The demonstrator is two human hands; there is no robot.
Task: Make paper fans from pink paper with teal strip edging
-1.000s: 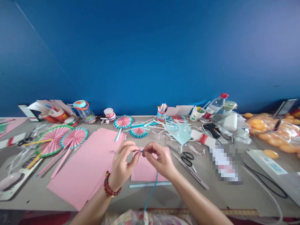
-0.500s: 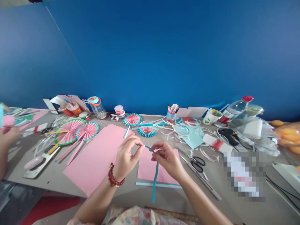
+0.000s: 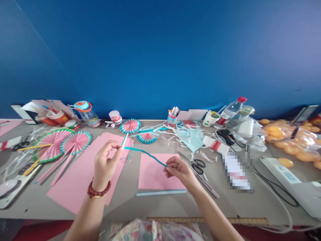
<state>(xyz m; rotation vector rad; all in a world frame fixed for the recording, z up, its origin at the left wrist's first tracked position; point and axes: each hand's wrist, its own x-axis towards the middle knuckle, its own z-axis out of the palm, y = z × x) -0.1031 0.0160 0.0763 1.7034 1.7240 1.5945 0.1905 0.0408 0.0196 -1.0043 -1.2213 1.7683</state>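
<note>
My left hand (image 3: pixel 106 160), with a red bead bracelet on its wrist, pinches one end of a thin teal paper strip (image 3: pixel 145 154). My right hand (image 3: pixel 178 169) pinches the other end. The strip hangs stretched between the two hands above the table, slightly wavy. Beneath it lies a small pink sheet (image 3: pixel 156 175), and a larger stack of pink paper (image 3: pixel 82 180) lies under my left hand. A pale blue strip (image 3: pixel 160 192) lies flat along the small sheet's near edge.
Pink and teal pleated paper fans (image 3: pixel 75 142) lie at the left and at the back (image 3: pixel 129 126). Scissors (image 3: pixel 199 165) lie right of my right hand. Cups, a pen pot (image 3: pixel 172 118), a water bottle (image 3: pixel 230 110), white strips, a power strip (image 3: pixel 283 172) and bagged orange balls (image 3: pixel 291 139) crowd the back and right.
My hands have moved apart. The left has gone left with one end of the teal strip, so the strip, which hung down from my close-set fingers before, is now stretched out.
</note>
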